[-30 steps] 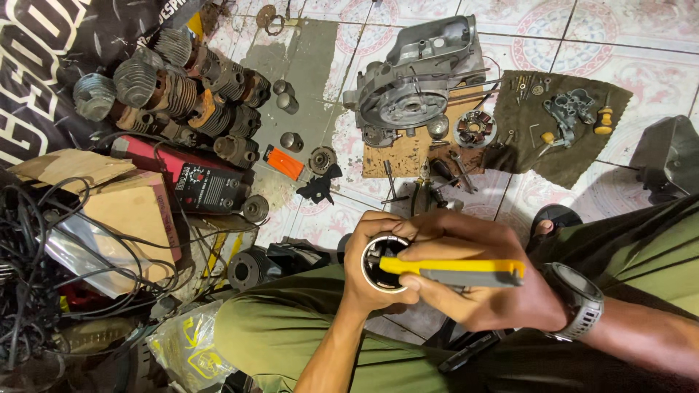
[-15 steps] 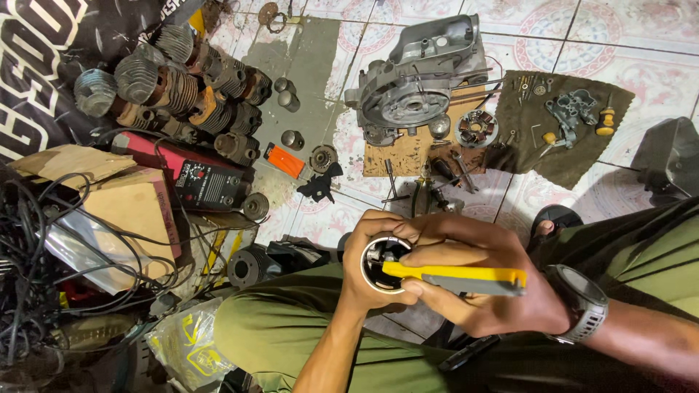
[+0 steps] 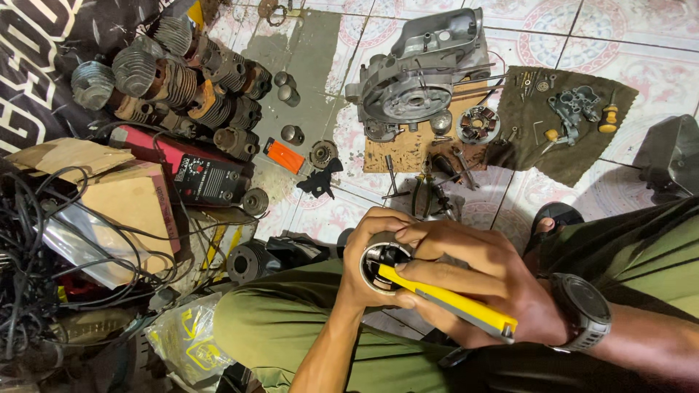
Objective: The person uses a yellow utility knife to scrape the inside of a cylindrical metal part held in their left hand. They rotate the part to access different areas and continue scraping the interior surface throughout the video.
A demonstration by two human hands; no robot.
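Piston (image 3: 384, 268): 1, gripped by left hand (image 3: 364, 280) | yellow utility knife (image 3: 455, 302): 1, clasped in right hand (image 3: 480, 284)

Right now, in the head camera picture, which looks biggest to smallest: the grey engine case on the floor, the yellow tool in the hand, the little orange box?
1. Grey engine case, biggest.
2. Yellow tool, in the right hand; being nearer the camera makes it look larger.
3. Orange box, smallest.
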